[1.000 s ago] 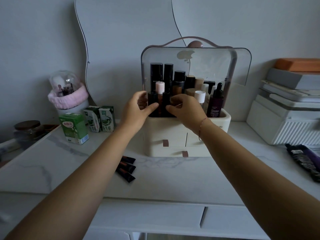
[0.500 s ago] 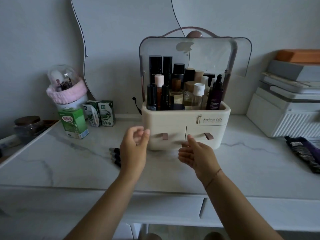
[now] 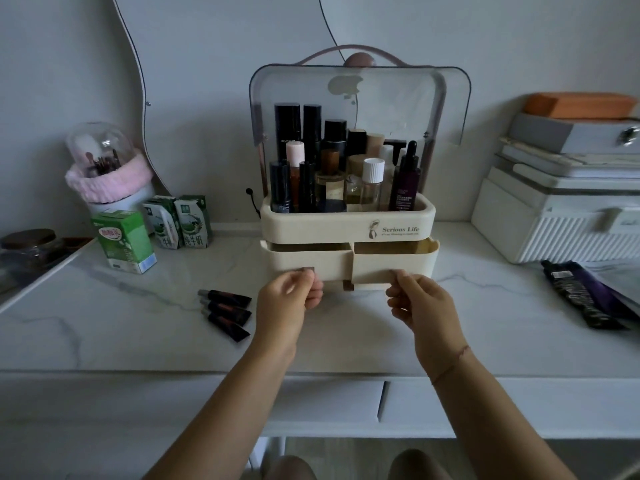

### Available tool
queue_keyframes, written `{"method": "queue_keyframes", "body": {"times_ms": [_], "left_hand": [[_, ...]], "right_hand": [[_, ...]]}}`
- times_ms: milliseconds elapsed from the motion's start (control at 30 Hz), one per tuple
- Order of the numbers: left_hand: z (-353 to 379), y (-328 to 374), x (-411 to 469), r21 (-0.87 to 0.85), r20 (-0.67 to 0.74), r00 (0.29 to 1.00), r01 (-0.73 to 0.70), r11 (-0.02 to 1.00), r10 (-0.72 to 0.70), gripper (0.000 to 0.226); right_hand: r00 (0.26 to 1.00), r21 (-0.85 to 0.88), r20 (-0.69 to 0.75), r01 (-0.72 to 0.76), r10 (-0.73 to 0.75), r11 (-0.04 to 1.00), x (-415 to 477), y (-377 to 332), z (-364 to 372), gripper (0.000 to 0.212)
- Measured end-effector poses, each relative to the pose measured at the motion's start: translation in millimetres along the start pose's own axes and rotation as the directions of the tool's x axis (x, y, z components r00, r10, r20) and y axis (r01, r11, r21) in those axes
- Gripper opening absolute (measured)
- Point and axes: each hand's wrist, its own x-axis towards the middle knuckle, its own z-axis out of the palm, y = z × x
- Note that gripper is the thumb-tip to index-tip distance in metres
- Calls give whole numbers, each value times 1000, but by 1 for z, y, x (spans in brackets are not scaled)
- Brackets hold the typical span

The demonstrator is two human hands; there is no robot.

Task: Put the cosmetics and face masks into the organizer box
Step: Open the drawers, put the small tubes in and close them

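A cream organizer box (image 3: 346, 226) stands at the middle of the white marble table, its clear lid raised. Its top tray holds several bottles (image 3: 332, 171). Both upper drawers are pulled partly out. My left hand (image 3: 289, 299) pinches the brown tab of the left drawer (image 3: 308, 259). My right hand (image 3: 420, 303) pinches the tab of the right drawer (image 3: 394, 261). Three dark cosmetic tubes (image 3: 227, 313) lie on the table left of my left hand. Dark face mask packets (image 3: 581, 294) lie at the right.
Green milk cartons (image 3: 123, 240) and a pink-wrapped brush holder with a clear dome (image 3: 104, 168) stand at the back left. A white ribbed case (image 3: 554, 226) with stacked boxes sits at the back right. A dark jar (image 3: 29, 244) is at the far left.
My hands came down from the bottles in the top tray to the drawer tabs. The two upper drawers, shut before, now stick out toward me.
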Motion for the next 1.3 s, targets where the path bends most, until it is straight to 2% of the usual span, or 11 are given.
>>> {"method": "queue_keyframes", "body": {"times_ms": [267, 433, 567, 733, 800, 867, 1000, 1033, 1133, 1200, 1300], "left_hand": [[-16, -10, -58, 31, 39, 990, -140, 990, 138, 18], [-22, -14, -74, 46, 63, 983, -174, 984, 171, 32], [-24, -14, -76, 71, 77, 979, -192, 979, 186, 31], [-63, -11, -76, 254, 44, 963, -267, 930, 265, 31], [-96, -2, -57, 463, 52, 937, -329, 823, 345, 31], [-126, 10, -25, 656, 199, 903, -412, 632, 381, 44], [-150, 17, 38, 848, 442, 896, -435, 302, 51, 106], [-150, 17, 49, 847, 477, 878, -448, 287, -34, 111], [-150, 16, 67, 788, 565, 810, -473, 394, -158, 101], [-150, 13, 69, 783, 582, 806, -521, 339, -107, 83], [-151, 4, 62, 791, 559, 825, -560, 245, 81, 59]], "right_hand": [[996, -43, 41, 82, -80, 996, -49, 1, -27, 29], [995, -51, 34, 91, -89, 995, -59, 7, -34, 29], [997, -53, 35, 74, -72, 996, -61, 14, -35, 34], [997, 46, 48, 57, -60, 997, -75, 19, -35, 46], [991, -55, 101, 97, -91, 994, -83, 24, -28, 44], [966, -190, 194, 211, -174, 959, -90, 31, -12, 32], [856, -437, 384, 499, -347, 749, -93, 46, 23, 12], [833, -465, 409, 542, -374, 700, -93, 50, 28, 13], [794, -523, 433, 607, -427, 598, -88, 59, 38, 11], [785, -541, 429, 620, -448, 568, -85, 62, 40, 10], [772, -575, 444, 635, -455, 515, -83, 63, 46, 10]]}}
